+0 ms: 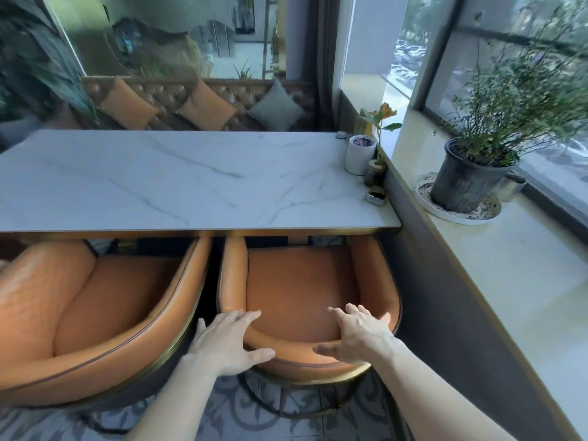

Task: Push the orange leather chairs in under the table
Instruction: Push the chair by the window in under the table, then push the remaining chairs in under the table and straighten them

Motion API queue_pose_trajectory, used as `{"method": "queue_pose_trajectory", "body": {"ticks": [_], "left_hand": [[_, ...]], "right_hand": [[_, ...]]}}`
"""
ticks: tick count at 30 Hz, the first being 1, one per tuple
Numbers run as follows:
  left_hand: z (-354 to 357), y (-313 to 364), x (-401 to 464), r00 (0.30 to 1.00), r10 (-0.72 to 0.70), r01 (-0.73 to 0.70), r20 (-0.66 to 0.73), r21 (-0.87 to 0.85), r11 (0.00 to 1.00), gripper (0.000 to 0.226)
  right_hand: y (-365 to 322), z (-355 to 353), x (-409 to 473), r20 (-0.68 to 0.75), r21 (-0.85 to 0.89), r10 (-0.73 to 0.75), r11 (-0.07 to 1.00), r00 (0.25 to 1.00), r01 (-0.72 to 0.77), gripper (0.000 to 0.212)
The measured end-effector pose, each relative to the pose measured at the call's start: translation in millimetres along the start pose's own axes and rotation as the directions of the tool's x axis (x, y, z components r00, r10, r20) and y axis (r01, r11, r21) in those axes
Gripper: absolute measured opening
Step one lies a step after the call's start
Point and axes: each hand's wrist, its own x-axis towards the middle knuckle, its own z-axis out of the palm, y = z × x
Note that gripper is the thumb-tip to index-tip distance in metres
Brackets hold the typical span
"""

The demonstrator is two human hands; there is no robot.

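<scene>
Both hands, left hand (227, 343) and right hand (358, 337), fingers spread wide, draped over right chair (299, 291) backrest at table (178, 179) near edge. Hard shove risks armrests knocking tabletop, jolting cup (359, 154).

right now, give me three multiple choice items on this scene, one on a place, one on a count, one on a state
1. Where does the white cup stand?
A. on the windowsill
B. on the marble table, near its window end
C. on a chair seat

2. How many orange cushions lie on the sofa beyond the table?
A. two
B. four
C. none

3. How are the hands on the right chair?
A. both clenched around its legs
B. left hand and right hand open on its backrest
C. both off the chair

Key: 1 B, it stands on the marble top beside the small plant; 2 A, two orange, one grey; 3 B, fingers spread over the backrest rim.
</scene>
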Motion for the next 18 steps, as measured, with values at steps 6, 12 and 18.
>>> {"method": "queue_pose_trajectory", "body": {"ticks": [6, 12, 18], "left_hand": [[-29.8, -98.7, -72.3, 0.995, -0.014, 0.011, -0.096, -0.036, 0.999, 0.098], [-50.8, -227.9, -145.2, 0.978, -0.087, 0.074, -0.191, -0.074, 0.995, 0.099], [-47.3, -336.0, -196.4, 0.926, -0.138, 0.101, -0.35, -0.121, 0.987, 0.098]], "right_hand": [[-96.1, 0.4, -47.0, -0.04, 0.017, 0.013, 1.0, 0.999, -0.013, 0.108], [-229.2, 18.2, -76.4, -0.102, 0.014, -0.053, 0.998, 0.993, 0.055, 0.11], [-353.6, 36.3, -75.8, -0.137, -0.051, -0.177, 0.984, 0.975, 0.172, 0.118]]}}
